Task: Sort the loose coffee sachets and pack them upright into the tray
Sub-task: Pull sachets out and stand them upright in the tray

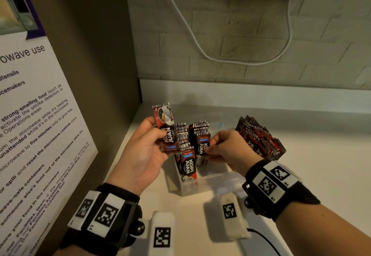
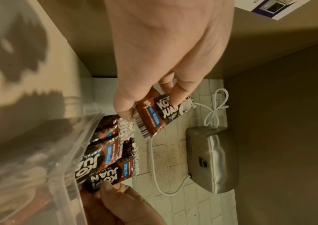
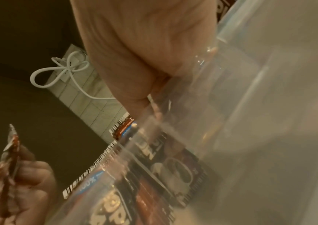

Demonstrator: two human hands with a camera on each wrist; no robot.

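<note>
While left hand (image 1: pixel 144 151) lifts sachet (image 1: pixel 165 129), tray (image 1: pixel 218 177) gapes.

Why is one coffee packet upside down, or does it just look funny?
Yes, the sachet in the left hand is flipped: its cup picture is on top and its words read upside down. The sachets standing in the clear tray have the cup at the bottom, like the one the right hand pinches.

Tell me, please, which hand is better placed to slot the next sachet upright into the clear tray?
Probably the left hand: its grip already holds a loose Kopi Juan sachet beside the tray, while the right hand pinches a standing sachet inside.
</note>
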